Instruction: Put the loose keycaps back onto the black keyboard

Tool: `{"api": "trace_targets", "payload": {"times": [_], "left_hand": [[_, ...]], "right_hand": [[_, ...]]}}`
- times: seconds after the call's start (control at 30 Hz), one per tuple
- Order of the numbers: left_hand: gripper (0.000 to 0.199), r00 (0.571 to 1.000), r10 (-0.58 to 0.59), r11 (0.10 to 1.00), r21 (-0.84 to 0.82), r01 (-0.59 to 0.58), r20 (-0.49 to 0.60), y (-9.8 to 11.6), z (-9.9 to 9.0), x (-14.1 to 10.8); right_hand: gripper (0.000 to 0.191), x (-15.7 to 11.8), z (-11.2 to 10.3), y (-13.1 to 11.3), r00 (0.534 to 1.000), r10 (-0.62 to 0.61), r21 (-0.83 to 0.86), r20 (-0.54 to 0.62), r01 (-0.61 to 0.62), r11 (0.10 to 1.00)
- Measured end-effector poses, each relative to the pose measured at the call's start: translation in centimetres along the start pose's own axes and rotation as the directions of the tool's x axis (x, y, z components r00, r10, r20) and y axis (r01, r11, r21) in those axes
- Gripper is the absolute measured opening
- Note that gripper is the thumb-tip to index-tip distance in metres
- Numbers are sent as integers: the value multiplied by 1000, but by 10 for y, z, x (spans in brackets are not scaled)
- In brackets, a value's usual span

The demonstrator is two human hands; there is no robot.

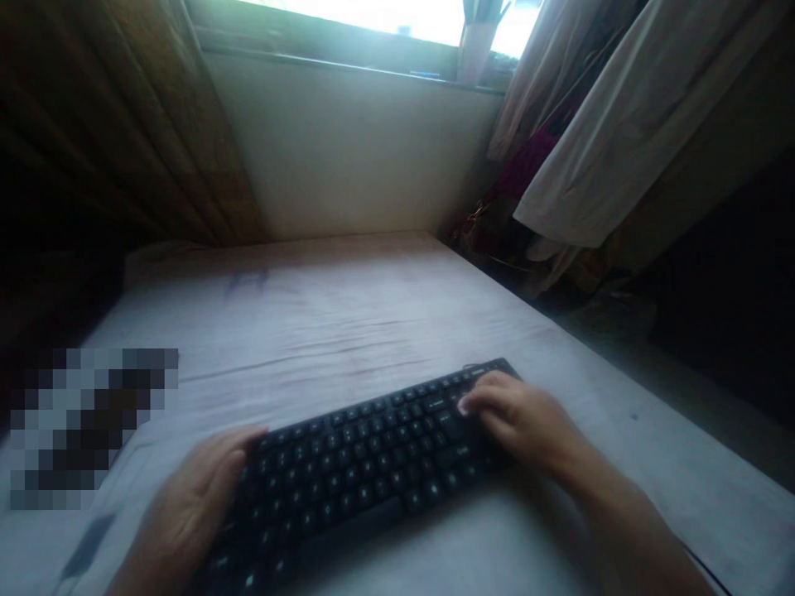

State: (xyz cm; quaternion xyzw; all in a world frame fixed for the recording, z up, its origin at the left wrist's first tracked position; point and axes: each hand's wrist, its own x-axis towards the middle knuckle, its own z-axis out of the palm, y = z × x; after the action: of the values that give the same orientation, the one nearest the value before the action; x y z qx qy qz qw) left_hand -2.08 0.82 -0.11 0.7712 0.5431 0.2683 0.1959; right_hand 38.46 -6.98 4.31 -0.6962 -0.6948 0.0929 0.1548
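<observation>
A black computer keyboard [366, 463] with white key legends lies slanted across the lower middle of the head view, its right end farther from me. At its left edge is my left hand [199, 488], holding that end with the thumb side up; the fingertips are partly hidden. My right hand [506, 410] grips the right end, with the thumb over the keys and other fingers out of sight behind or under it. A shadow falls on the sheet below the right end. Both hands are a little blurred.
The keyboard is over a bed with a pale sheet [335, 306]. A pixelated patch [93, 422] covers something at the left. Curtains [142, 108] hang at the left, clothes [596, 141] at the right. A window [373, 25] is beyond. A thin dark cable [705, 567] shows lower right.
</observation>
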Motion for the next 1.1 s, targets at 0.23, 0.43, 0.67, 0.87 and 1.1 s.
{"api": "trace_targets", "payload": {"times": [0.23,0.43,0.67,0.87,1.1], "left_hand": [[55,999,-42,999,-16,42,-13,5,-2,-1],[61,998,-57,998,6,57,-18,10,-2,3],[57,997,-57,998,-7,57,-45,12,-1,3],[58,999,-22,1000,6,22,-40,14,-3,2],[52,1000,-4,1000,5,4,-23,10,-1,2]], "right_hand": [[29,-5,-7,24,991,105,-64,-85,-110,992],[27,-4,-3,12,987,28,0,-159,-29,1000],[31,0,16,-26,974,-207,86,-93,215,973],[30,0,17,-30,978,-193,49,-76,197,979],[29,-1,8,-15,983,-175,-25,-56,173,985]]}}
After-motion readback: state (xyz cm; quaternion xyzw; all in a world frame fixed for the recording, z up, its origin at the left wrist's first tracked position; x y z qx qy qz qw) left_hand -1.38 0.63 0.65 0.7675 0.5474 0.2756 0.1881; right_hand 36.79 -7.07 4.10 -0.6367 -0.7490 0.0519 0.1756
